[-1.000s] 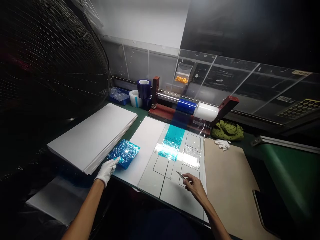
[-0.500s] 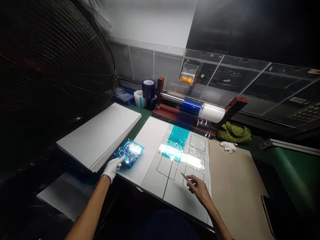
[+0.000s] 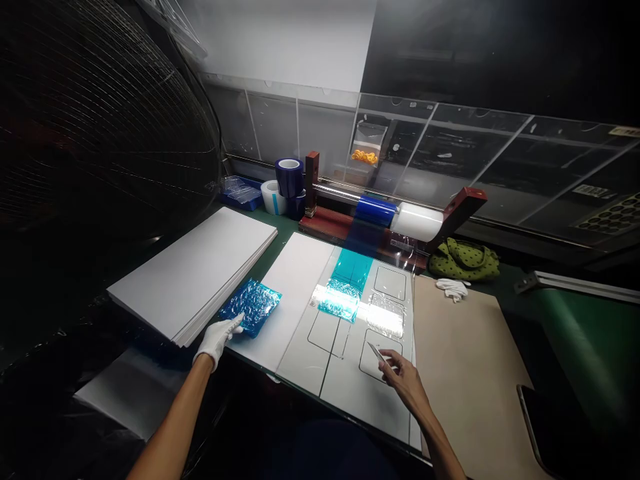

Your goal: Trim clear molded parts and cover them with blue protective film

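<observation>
My left hand (image 3: 216, 339), in a white glove, is at the near left corner of a wrinkled, glossy blue film piece (image 3: 257, 303). Its fingers are stretched out and touch the film; the undersides of the fingertips are hidden. Bare and closed, my right hand (image 3: 404, 379) grips a thin, pointed blade (image 3: 375, 351) that angles up to the left. The blade hovers over a pale board (image 3: 345, 397) marked with rounded black outlines. Across the board's upper part lies a turquoise film strip (image 3: 353, 267), leading from a blue film roll (image 3: 377, 211).
A stack of white sheets (image 3: 200, 263) stands at left, below a large fan (image 3: 110, 113). A white roll (image 3: 419, 221) shares the red-ended stand with the blue one. Tape rolls (image 3: 289, 177) stand behind. On the right are a brown board (image 3: 460, 373), white glove (image 3: 453, 289), green pouch (image 3: 465, 259) and phone (image 3: 543, 427).
The view has shifted slightly. The bright glare on the blue film piece by my left hand has faded. My right hand has moved a little rightward over the board, still gripping the blade.
</observation>
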Available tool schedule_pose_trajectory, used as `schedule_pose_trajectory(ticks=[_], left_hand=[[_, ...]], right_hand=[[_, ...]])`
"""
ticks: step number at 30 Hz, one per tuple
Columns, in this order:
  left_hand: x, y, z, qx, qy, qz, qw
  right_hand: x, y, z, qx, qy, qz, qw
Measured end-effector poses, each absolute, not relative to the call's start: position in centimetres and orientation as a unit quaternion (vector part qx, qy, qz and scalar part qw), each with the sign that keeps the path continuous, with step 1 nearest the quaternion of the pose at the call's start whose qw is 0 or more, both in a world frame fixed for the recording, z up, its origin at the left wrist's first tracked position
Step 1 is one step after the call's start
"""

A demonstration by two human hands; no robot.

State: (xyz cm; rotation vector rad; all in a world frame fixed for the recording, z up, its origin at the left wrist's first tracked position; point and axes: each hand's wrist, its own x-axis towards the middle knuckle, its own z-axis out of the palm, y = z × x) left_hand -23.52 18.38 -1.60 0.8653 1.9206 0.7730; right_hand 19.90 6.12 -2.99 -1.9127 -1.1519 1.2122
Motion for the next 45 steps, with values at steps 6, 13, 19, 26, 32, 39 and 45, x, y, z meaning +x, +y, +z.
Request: schedule_pose_trajectory(ticks=[6,13,19,26,32,39,45], left_hand=[[-23.2,16.5,0.2,0.407,0.837,0.258,0.258],[-9.8,17.9,0.0,0.675,0.649,0.231,0.263],[6.1,20.0,-2.0,0.845,0.4,0.158,0.318],[12.5,21.6,-5.7,0.879,0.309,0.091,0.351],[13.2,23.1,-6.6,0.872,0.31,0.123,0.36],[10.5,18.8,-5.8,0.862,0.316,0.146,0.368],[5.5,9.6,-5.6,0.865,0.314,0.119,0.373]], right_hand=[[22.2,4.9,-4.3,-0.751,-0.423,0.395,0.319],[26.7,4.9,-4.0,-0.847,-0.412,0.249,0.226],[29.4,6.8,-4.1,-0.871,-0.378,0.254,0.185],[30.0,9.2,-5.3,-0.842,-0.375,0.316,0.227],[30.8,8.3,-5.3,-0.795,-0.361,0.391,0.292],[33.7,2.8,-6.3,-0.85,-0.297,0.297,0.319],[35.0,-1.2,-8.3,-0.877,-0.302,0.177,0.329]])
